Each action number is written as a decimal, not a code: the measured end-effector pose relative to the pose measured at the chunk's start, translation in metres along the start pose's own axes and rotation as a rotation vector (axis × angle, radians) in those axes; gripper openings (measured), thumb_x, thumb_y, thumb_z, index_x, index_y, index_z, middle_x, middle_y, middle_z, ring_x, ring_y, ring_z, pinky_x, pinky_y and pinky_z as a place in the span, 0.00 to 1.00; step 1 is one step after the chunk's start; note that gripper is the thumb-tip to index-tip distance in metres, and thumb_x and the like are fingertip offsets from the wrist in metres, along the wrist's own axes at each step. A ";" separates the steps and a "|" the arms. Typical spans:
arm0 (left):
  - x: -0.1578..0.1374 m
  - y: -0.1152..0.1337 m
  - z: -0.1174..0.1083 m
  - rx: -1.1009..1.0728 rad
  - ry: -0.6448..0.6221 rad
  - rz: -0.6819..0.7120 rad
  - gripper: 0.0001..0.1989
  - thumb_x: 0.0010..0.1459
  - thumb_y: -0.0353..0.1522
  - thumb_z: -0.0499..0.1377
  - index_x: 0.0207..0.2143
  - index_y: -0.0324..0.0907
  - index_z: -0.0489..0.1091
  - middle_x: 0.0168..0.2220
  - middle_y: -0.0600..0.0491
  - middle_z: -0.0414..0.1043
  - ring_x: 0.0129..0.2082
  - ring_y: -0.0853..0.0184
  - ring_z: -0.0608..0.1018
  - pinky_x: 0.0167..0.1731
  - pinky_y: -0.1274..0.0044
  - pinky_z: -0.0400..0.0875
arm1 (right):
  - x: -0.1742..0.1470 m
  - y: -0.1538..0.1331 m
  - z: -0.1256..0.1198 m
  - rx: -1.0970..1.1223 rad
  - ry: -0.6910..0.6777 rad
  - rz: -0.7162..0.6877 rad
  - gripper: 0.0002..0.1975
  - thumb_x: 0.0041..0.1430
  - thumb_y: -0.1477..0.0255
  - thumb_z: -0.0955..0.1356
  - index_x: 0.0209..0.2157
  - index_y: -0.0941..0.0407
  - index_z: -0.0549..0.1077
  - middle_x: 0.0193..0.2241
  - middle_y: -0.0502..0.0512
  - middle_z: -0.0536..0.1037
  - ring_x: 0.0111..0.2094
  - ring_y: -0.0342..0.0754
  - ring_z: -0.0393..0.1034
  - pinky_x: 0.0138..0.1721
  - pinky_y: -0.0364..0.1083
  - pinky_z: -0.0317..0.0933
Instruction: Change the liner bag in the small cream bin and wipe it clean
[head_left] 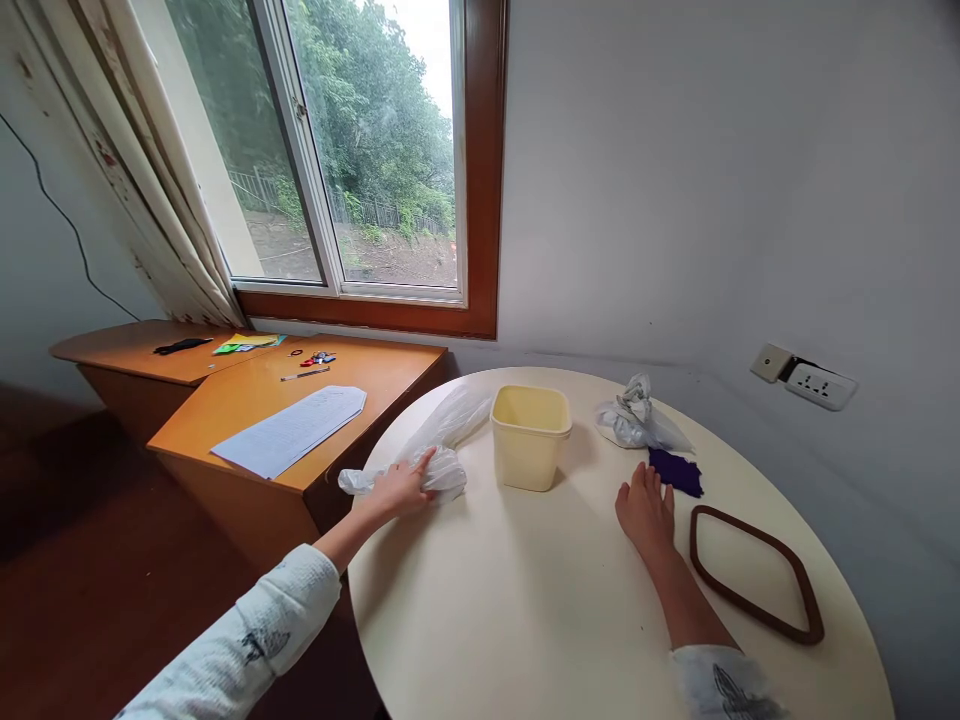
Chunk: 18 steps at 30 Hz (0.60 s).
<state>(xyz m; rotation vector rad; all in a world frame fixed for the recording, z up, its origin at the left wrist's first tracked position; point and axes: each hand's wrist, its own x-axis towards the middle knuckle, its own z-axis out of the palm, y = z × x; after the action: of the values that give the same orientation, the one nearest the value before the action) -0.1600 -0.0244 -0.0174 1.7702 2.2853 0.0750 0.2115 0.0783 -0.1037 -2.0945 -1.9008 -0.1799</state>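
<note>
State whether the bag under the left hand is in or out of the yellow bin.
Out: the bag lies on the tabletop beside the bin, the left hand on it; none shows inside.

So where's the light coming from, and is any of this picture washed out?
Head view: daylight seems to come through the window, where the sky is washed out to white; also in the head view, the left hand and yellow container throw soft shadows on the table.
</note>
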 end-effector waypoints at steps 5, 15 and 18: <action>-0.006 0.002 -0.009 -0.059 0.027 0.132 0.31 0.46 0.25 0.51 0.56 0.45 0.58 0.43 0.43 0.70 0.42 0.53 0.72 0.38 0.69 0.64 | -0.009 -0.006 -0.018 0.207 0.118 -0.079 0.26 0.59 0.73 0.52 0.57 0.69 0.56 0.56 0.67 0.62 0.58 0.55 0.54 0.58 0.54 0.42; -0.045 0.027 -0.038 -0.297 -0.171 0.394 0.19 0.38 0.23 0.49 0.33 0.42 0.71 0.30 0.52 0.73 0.30 0.63 0.72 0.28 0.77 0.62 | -0.083 -0.052 -0.050 0.768 -0.003 -0.570 0.20 0.55 0.74 0.60 0.51 0.56 0.63 0.41 0.58 0.72 0.45 0.50 0.65 0.48 0.52 0.60; -0.067 0.052 -0.039 -0.352 -0.236 0.512 0.17 0.41 0.23 0.49 0.32 0.44 0.70 0.29 0.54 0.73 0.28 0.64 0.72 0.27 0.78 0.62 | -0.109 -0.078 -0.052 0.854 -0.162 -0.623 0.38 0.47 0.73 0.67 0.60 0.52 0.50 0.55 0.57 0.61 0.56 0.54 0.54 0.55 0.56 0.53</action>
<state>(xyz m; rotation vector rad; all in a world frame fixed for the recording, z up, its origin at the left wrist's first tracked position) -0.1041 -0.0703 0.0408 1.9909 1.5066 0.3189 0.1278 -0.0353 -0.0753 -0.9648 -2.1264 0.5838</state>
